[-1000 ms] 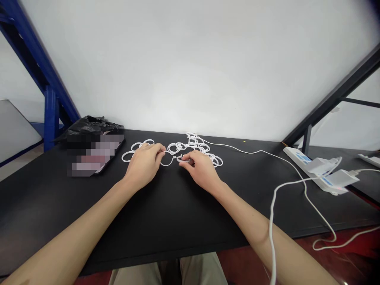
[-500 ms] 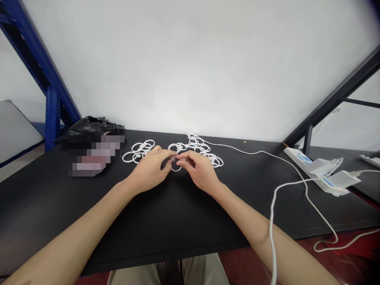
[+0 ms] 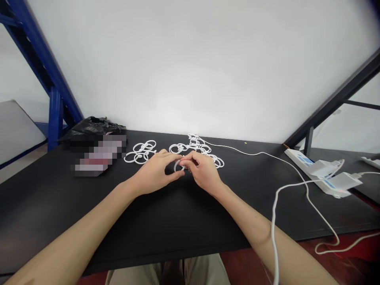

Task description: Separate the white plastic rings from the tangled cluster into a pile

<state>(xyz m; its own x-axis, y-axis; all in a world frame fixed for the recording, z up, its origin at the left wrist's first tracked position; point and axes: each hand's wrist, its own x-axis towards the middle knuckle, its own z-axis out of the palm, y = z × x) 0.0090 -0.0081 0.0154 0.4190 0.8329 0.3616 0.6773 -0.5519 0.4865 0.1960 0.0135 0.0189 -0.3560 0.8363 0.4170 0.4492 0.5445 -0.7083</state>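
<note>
White ring (image 3: 175,167), one, slim and glossy, held low above the near side of the black table (image 3: 166,225), between two groups of similar pieces and nearer the right-hand one. Left hand (image 3: 154,172): thumb and forefinger spread in a wide C, their tips set about the ring's upper and lower edge, seemingly to steady it while its left arc shows. Right hand (image 3: 205,171): thumb and forefinger pinched close together on the ring's right side; the exact contact is hidden by the fingers, the grip apparently a fine one suited to so thin a piece. Left group of rings (image 3: 139,156): overlapping, flat, beyond the left hand. Right group of rings (image 3: 204,149): larger, partly behind the right hand; both groups lie within easy reach, probably for convenience. White cord (image 3: 252,153): trailing across the table near the power strip (image 3: 301,158). Black plastic bag (image 3: 97,126): crumpled, far left.
</note>
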